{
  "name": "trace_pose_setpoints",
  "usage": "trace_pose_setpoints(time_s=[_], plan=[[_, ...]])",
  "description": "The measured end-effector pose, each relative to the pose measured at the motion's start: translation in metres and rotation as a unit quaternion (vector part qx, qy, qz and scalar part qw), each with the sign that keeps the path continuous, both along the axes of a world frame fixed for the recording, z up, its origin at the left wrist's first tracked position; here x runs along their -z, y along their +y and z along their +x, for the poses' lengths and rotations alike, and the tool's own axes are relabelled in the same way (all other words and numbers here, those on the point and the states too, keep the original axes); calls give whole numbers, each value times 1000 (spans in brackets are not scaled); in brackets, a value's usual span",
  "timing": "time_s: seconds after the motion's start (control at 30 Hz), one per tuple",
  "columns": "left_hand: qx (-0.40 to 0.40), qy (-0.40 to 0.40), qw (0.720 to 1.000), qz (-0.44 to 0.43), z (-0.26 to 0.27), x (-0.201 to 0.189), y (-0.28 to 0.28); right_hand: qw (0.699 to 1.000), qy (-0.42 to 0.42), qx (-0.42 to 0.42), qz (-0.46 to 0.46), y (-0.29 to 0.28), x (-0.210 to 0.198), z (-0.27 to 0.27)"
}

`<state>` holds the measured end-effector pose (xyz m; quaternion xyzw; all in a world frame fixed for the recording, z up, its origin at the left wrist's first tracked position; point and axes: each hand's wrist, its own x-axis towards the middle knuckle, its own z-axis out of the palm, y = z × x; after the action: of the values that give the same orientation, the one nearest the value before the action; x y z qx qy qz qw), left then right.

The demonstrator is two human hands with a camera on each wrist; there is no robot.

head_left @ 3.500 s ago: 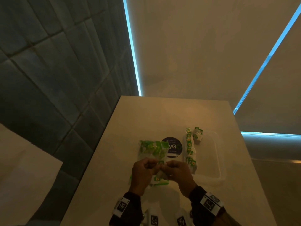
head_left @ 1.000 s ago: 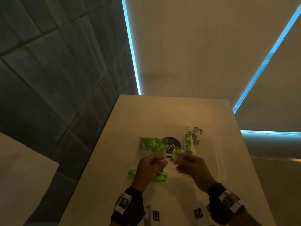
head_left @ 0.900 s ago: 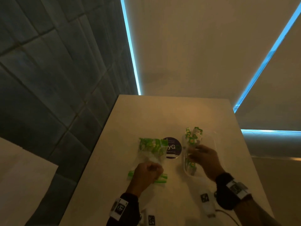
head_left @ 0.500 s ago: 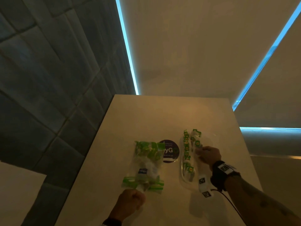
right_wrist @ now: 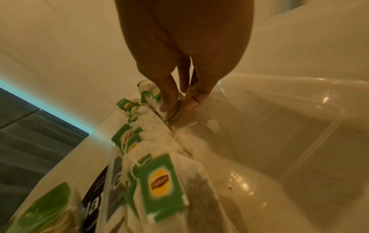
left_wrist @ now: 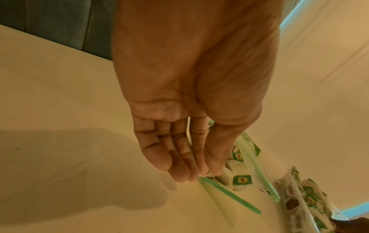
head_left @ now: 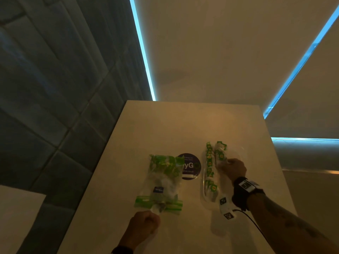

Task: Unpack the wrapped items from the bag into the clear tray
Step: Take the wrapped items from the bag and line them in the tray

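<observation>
At lower centre of the head view the left hand [head_left: 145, 227] pinches the near edge of the clear zip-top plastic bag with green seal strips [head_left: 162, 182], which lies flat on the beige worktop [head_left: 159, 125]; its thumb and fingertips [left_wrist: 179, 173] close on the mouth of the bag. Right of centre, the right hand [head_left: 232, 168] reaches into the clear plastic tray [right_wrist: 299, 126], thumb and forefinger pinching a white tea bag with a green tag [right_wrist: 175, 108]. A row of the same white tea bags with green-and-yellow tags [head_left: 210, 169] lines the tray's left side. A round dark sticker [head_left: 189, 166] sits between bag and tray.
</observation>
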<state>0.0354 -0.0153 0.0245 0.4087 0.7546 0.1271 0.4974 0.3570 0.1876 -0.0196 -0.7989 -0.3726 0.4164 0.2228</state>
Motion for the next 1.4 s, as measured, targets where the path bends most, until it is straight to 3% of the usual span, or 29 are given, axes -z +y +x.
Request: trace_pose_setpoints(time_s=[0.17,0.37,0.5,0.67,0.83,1.03,1.1,1.17,1.23,1.33,1.4], plan=[[13,57,998,33,4,2,4,1000,10,0,-11,8,17,2],[55,134,984,105,18,11,18,992,-63,-106,-15,17,17,1],[116,140,979,94,20,24,21,974,-125,-182,53,15,20,-2],[128,112,983,62,24,32,23,967,-137,-209,48,10,17,-3],[85,122,983,105,27,33,25,976,-91,-192,51,9,10,-2],[114,182,972,98,23,33,17,990,-54,-132,9,3,-6,4],[114,182,971,104,24,29,17,993,-55,-77,71,-10,-26,-6],[113,173,971,123,25,25,18,972,-67,-98,201,-32,-51,-30],[105,157,970,152,26,22,22,934,-56,-253,247,-62,-69,-61],[94,152,965,191,29,16,27,851,-81,-493,163,-104,-74,-102],[103,165,960,201,31,17,30,814,-133,-549,135,-117,-67,-117]])
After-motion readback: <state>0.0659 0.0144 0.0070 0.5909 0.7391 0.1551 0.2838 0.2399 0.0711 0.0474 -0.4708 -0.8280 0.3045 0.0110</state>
